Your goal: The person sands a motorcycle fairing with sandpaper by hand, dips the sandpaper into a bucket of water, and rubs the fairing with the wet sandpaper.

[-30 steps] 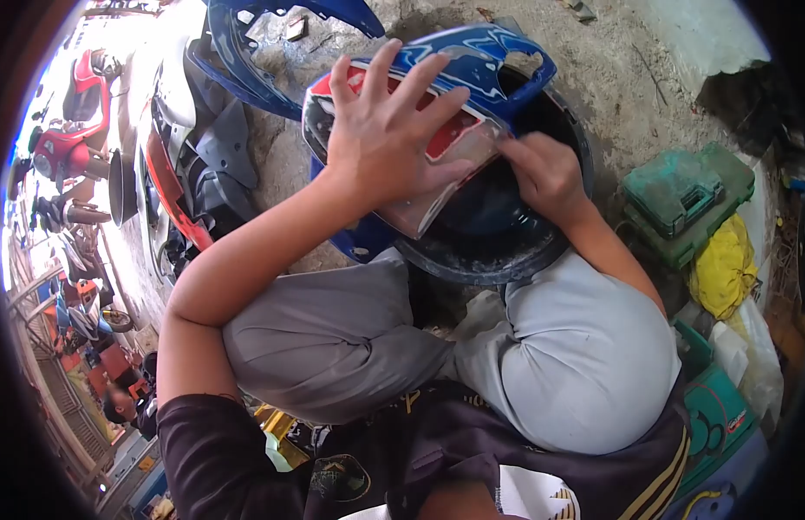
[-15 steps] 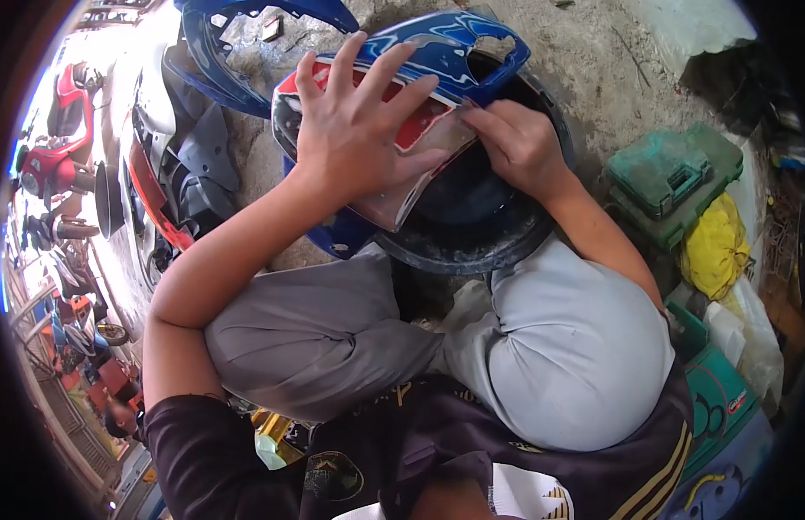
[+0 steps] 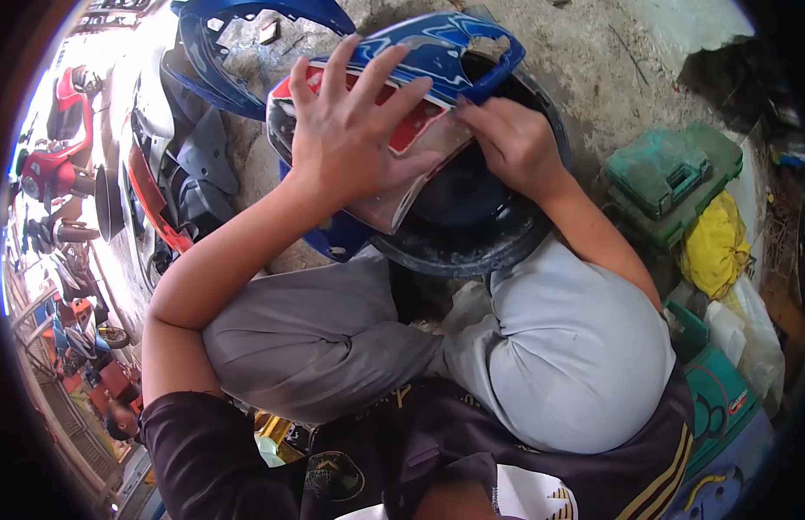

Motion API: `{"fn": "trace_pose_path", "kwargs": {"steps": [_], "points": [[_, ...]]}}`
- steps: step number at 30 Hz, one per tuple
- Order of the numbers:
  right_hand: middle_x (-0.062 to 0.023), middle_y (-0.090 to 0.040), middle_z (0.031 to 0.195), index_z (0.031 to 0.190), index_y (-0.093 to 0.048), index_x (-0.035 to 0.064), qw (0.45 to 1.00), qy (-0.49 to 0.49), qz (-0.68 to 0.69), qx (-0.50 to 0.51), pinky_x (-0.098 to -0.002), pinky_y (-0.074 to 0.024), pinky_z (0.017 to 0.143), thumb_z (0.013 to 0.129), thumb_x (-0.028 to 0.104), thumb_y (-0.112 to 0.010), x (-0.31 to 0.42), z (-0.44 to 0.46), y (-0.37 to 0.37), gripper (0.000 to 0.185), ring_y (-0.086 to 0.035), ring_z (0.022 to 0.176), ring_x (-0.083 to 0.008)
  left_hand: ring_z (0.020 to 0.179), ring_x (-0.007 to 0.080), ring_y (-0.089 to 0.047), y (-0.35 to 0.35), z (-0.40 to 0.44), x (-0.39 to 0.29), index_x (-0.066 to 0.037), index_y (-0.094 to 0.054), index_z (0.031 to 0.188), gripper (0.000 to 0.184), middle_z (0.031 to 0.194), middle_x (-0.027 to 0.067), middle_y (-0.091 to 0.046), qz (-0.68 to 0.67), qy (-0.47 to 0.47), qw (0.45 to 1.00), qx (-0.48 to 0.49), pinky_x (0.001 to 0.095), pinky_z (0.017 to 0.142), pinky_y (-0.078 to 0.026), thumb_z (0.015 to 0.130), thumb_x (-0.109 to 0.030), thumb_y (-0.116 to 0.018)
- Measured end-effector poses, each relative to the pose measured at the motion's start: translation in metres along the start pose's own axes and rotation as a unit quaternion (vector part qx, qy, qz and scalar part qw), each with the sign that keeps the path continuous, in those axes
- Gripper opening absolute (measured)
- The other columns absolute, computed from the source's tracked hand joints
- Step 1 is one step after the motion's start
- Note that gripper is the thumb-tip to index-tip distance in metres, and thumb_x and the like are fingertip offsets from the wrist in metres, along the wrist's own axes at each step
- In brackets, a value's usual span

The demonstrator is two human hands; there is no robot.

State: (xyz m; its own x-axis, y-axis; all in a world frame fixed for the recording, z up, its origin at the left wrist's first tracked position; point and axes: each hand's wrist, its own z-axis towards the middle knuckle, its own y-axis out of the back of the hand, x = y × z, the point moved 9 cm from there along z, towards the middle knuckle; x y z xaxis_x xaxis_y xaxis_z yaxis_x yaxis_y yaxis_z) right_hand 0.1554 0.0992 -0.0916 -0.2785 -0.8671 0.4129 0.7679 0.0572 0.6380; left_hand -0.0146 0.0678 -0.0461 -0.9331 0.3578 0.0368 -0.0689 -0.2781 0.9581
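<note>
My left hand (image 3: 346,139) lies spread, palm down, on a red and grey panel (image 3: 411,130) with worn, patchy paint. The fingers of my right hand (image 3: 517,143) are pinched together at the panel's right edge; whatever is between the fingertips is too small to make out. Against the panel's upper side rests a blue panel (image 3: 420,43) with pale patches and an opening at its right end. Both panels lie over a round black basin (image 3: 472,247). Part of another blue piece (image 3: 340,239) shows below my left wrist.
Another blue panel (image 3: 220,74) lies on the concrete at the upper left, near dark and orange body parts (image 3: 203,160). Right of the basin are a green case (image 3: 658,173), a yellow bag (image 3: 716,247) and a teal box (image 3: 714,390). Motorcycles and a person (image 3: 120,420) appear far left.
The view has shifted, so the panels and hands sit further left in it. My left hand stays spread on the panel, and my right fingers remain pinched at its edge.
</note>
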Motion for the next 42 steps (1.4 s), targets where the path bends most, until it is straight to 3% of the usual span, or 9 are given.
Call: {"fn": "trace_pose_path", "kwargs": {"steps": [6, 9, 10, 20, 31, 32, 35, 39, 42], "points": [[-0.0135, -0.069, 0.087, 0.116, -0.076, 0.0023, 0.999, -0.029, 0.036, 0.0, -0.045, -0.0564, 0.064, 0.09, -0.007, -0.077, 0.005, -0.018, -0.001, 0.028, -0.071, 0.074, -0.0344, 0.156, 0.0426, -0.041, 0.003, 0.002, 0.006, -0.032, -0.077, 0.138, 0.078, 0.165, 0.0007, -0.054, -0.001, -0.002, 1.0, -0.009, 0.078, 0.119, -0.028, 0.073, -0.074, -0.087], [-0.0139, -0.069, 0.085, 0.117, -0.077, 0.0021, 1.0, -0.018, 0.012, 0.017, -0.0464, -0.057, 0.063, 0.088, -0.008, -0.078, 0.006, 0.006, 0.0, 0.031, -0.071, 0.072, -0.0346, 0.156, 0.0429, -0.041, -0.002, -0.001, 0.0, -0.033, -0.076, 0.139, 0.08, 0.164, 0.0015, -0.055, -0.007, 0.001, 1.0, 0.002, 0.078, 0.119, -0.027, 0.073, -0.075, -0.087], [-0.0098, -0.063, 0.081, 0.11, -0.074, 0.0053, 1.0, -0.008, -0.002, -0.002, -0.0442, -0.0568, 0.063, 0.086, 0.001, -0.076, 0.007, 0.007, 0.001, 0.024, -0.069, 0.073, -0.0304, 0.156, 0.0429, -0.041, -0.002, -0.001, 0.001, -0.033, -0.076, 0.14, 0.08, 0.164, 0.0018, -0.055, -0.007, 0.002, 1.0, 0.003, 0.078, 0.119, -0.027, 0.073, -0.075, -0.087], [-0.0092, -0.059, 0.079, 0.112, -0.074, 0.0044, 1.0, -0.012, -0.011, 0.006, -0.0438, -0.0557, 0.062, 0.085, 0.0, -0.075, 0.006, -0.008, -0.001, 0.027, -0.067, 0.071, -0.0296, 0.155, 0.0436, -0.042, 0.0, 0.0, -0.001, -0.033, -0.076, 0.14, 0.078, 0.163, 0.0025, -0.055, -0.004, -0.006, 1.0, 0.003, 0.0782, 0.119, -0.027, 0.075, -0.075, -0.086], [-0.0135, -0.066, 0.082, 0.117, -0.076, 0.0016, 0.999, -0.038, 0.037, -0.007, -0.0457, -0.0558, 0.063, 0.089, -0.007, -0.077, 0.001, -0.028, -0.002, 0.028, -0.069, 0.072, -0.035, 0.156, 0.0442, -0.04, 0.002, 0.001, 0.005, -0.033, -0.076, 0.14, 0.08, 0.166, 0.0024, -0.053, 0.0, -0.001, 1.0, 0.005, 0.0795, 0.119, -0.027, 0.074, -0.077, -0.085], [-0.0099, -0.064, 0.083, 0.113, -0.074, 0.0043, 1.0, -0.011, -0.014, 0.011, -0.0425, -0.0568, 0.061, 0.087, 0.0, -0.075, 0.004, -0.02, -0.002, 0.027, -0.07, 0.074, -0.0303, 0.156, 0.0442, -0.041, 0.001, 0.001, 0.004, -0.033, -0.076, 0.14, 0.08, 0.166, 0.0024, -0.053, -0.001, 0.0, 1.0, 0.003, 0.0796, 0.119, -0.026, 0.074, -0.077, -0.086], [-0.0098, -0.062, 0.079, 0.113, -0.076, 0.0045, 1.0, 0.0, -0.004, -0.008, -0.0424, -0.0564, 0.059, 0.086, 0.001, -0.076, 0.006, 0.01, 0.001, 0.026, -0.068, 0.07, -0.0295, 0.155, 0.0442, -0.041, -0.001, -0.001, -0.001, -0.032, -0.076, 0.139, 0.079, 0.164, 0.0022, -0.054, -0.006, 0.001, 1.0, 0.003, 0.0796, 0.12, -0.026, 0.074, -0.076, -0.086], [-0.0091, -0.064, 0.085, 0.113, -0.074, 0.0044, 0.999, -0.035, 0.01, 0.007, -0.0432, -0.0575, 0.065, 0.086, -0.002, -0.076, 0.004, -0.024, -0.001, 0.028, -0.07, 0.077, -0.0301, 0.156, 0.0441, -0.041, 0.002, 0.0, 0.001, -0.033, -0.076, 0.139, 0.079, 0.164, 0.0017, -0.054, -0.009, -0.001, 1.0, 0.001, 0.0793, 0.119, -0.026, 0.074, -0.076, -0.086], [-0.0138, -0.068, 0.086, 0.114, -0.076, 0.0019, 0.999, -0.03, 0.011, 0.014, -0.045, -0.0573, 0.064, 0.088, -0.006, -0.077, 0.003, 0.0, 0.002, 0.027, -0.071, 0.074, -0.0347, 0.156, 0.0442, -0.041, 0.001, 0.0, 0.001, -0.033, -0.076, 0.139, 0.079, 0.163, 0.0019, -0.055, -0.008, 0.004, 1.0, 0.0, 0.0799, 0.118, -0.027, 0.074, -0.076, -0.086]]}}
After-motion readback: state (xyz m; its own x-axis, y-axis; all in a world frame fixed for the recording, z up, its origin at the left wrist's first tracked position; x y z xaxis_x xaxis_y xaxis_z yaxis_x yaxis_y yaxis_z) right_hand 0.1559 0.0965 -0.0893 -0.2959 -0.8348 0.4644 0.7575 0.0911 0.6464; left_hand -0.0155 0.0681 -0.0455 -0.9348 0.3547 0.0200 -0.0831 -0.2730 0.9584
